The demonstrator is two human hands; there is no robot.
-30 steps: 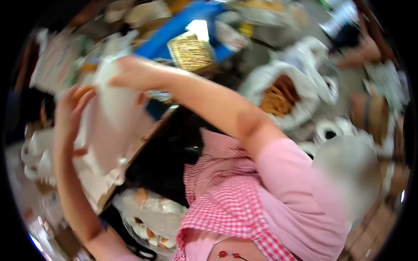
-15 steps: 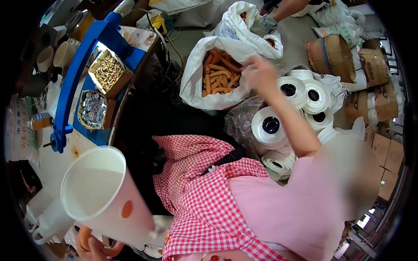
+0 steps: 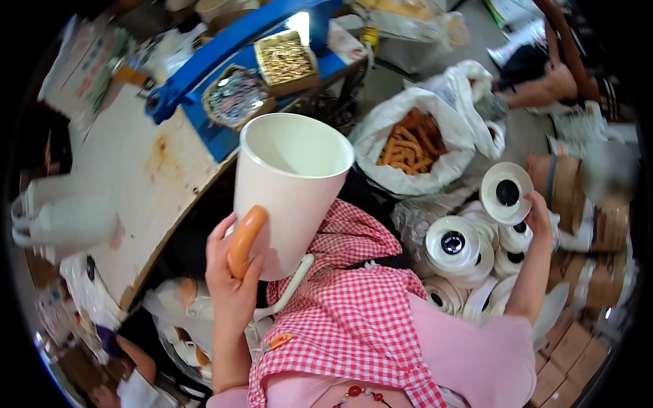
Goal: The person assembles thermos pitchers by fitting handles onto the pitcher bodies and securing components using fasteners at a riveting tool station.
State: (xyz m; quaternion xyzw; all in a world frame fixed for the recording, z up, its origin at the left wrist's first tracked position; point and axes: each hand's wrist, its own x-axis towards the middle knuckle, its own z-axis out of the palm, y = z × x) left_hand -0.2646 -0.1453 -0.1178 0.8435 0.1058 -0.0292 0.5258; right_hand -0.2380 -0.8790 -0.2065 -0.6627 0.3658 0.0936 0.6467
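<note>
A tall white jug (image 3: 275,211) with an open top stands tilted in front of my body. My left hand (image 3: 231,279) is closed around its orange curved handle (image 3: 246,239), thumb and fingers on either side. To the right, my right hand (image 3: 539,216) pinches the rim of a white round lid (image 3: 505,183) with a black centre. Beneath that lid lie several similar white lids (image 3: 451,243). A pale curved handle (image 3: 296,284) shows below the jug; I cannot tell what it belongs to.
A white sack (image 3: 457,160) of orange handles (image 3: 407,151) stands beyond the jug. On the workbench (image 3: 115,153) are a blue machine arm (image 3: 204,58), a box of brass-coloured parts (image 3: 287,61), a tray of grey parts (image 3: 235,98) and white jugs (image 3: 75,221). Other people sit nearby.
The view has swung, and the jug has come up in front of my body. My right hand has gone from beside the sack of orange handles to the lids and taken hold of one.
</note>
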